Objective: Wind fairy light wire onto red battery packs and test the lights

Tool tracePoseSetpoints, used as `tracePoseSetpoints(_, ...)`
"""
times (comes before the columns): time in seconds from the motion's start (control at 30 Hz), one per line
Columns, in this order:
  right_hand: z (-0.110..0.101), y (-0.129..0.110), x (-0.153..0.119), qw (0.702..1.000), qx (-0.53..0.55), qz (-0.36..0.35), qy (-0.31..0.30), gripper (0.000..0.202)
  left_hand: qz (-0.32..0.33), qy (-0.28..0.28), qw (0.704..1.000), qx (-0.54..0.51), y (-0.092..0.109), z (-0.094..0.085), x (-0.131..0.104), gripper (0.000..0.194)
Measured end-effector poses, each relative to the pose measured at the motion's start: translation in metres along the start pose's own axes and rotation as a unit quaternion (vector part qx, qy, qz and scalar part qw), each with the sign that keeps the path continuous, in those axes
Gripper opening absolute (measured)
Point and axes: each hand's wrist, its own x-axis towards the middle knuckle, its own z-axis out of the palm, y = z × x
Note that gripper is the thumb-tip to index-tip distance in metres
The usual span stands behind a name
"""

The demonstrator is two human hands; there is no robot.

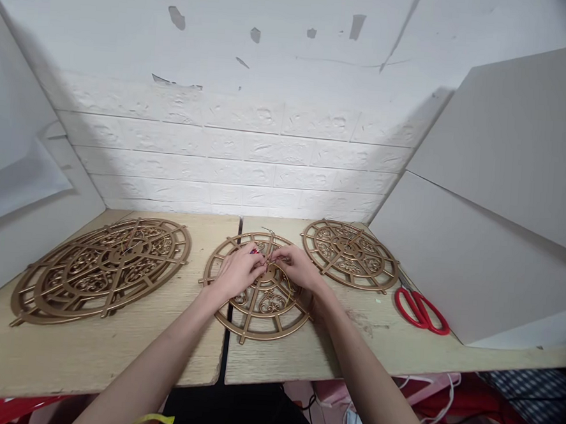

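Note:
A round gold openwork disc [278, 332] lies flat on the table in front of me, across the seam between two boards. Over its centre, my left hand [241, 268] and my right hand [296, 265] nearly meet, with fingers pinched around thin wire or cord [269, 257]. A small red item shows by my left fingertips. The exact grip is too small to make out. A thin yellow strand [288, 288] curves over the disc beside my right hand.
Several similar gold discs [109, 305] lie stacked at the left. Another gold disc [325, 271] rests at the back right, beside red-handled scissors [421, 311]. White panels [496, 250] stand at both sides, and a white brick-pattern wall [247, 171] rises behind.

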Motion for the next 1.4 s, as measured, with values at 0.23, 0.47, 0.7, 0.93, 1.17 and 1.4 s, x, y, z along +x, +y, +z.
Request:
tracePoseSetpoints(0.23, 0.000, -0.007, -0.002, 0.998, 0.004, -0.032, -0.055, 0.008, -0.068, 0.101, 0.989, -0.086, 0.002, -0.010, 0.002, 0.020)
tracePoseSetpoints(0.47, 0.005, -0.013, -0.003, 0.988, 0.123, 0.026, -0.084, 0.026, -0.152, 0.199, 0.957, -0.143, -0.016, -0.007, 0.007, 0.023)
tracePoseSetpoints(0.7, -0.009, -0.014, -0.003, 0.964, 0.261, 0.053, 0.019, 0.026, -0.222, 0.162, 0.961, 0.000, -0.016, -0.009, 0.002, 0.022)
tracePoseSetpoints(0.93, -0.019, -0.016, -0.003, 0.907, 0.405, 0.081, 0.076, 0.019, -0.247, 0.119, 0.958, 0.082, -0.011, -0.012, -0.001, 0.045)
tracePoseSetpoints(1.17, -0.024, -0.016, -0.005, 0.830, 0.550, 0.080, 0.032, 0.021, -0.255, 0.190, 0.946, 0.066, -0.008, -0.016, 0.001, 0.066)
tracePoseSetpoints(1.4, -0.022, -0.012, -0.006, 0.833, 0.550, 0.059, -0.021, 0.038, -0.219, 0.291, 0.932, 0.001, -0.006, -0.019, 0.002, 0.053)
